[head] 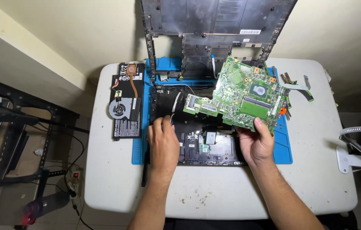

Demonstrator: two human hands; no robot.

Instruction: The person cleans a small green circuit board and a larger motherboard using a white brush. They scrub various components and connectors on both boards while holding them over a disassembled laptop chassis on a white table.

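My right hand [256, 144] grips the lower edge of a green laptop motherboard [239, 94] and holds it tilted above the opened black laptop chassis [208, 145]. My left hand [162, 144] rests flat on the chassis's left part, fingers near a white ribbon cable [175, 103]. The chassis lies on a blue work mat [283, 147] on a white table [325, 140].
A black battery [126, 113] with a fan and copper heat pipe [123, 105] on top lies left of the mat. The laptop's bottom cover [214, 25] leans against the wall behind. Small parts and a green strip [302, 89] lie right; a gooseneck lamp [355, 149] clamps the right edge.
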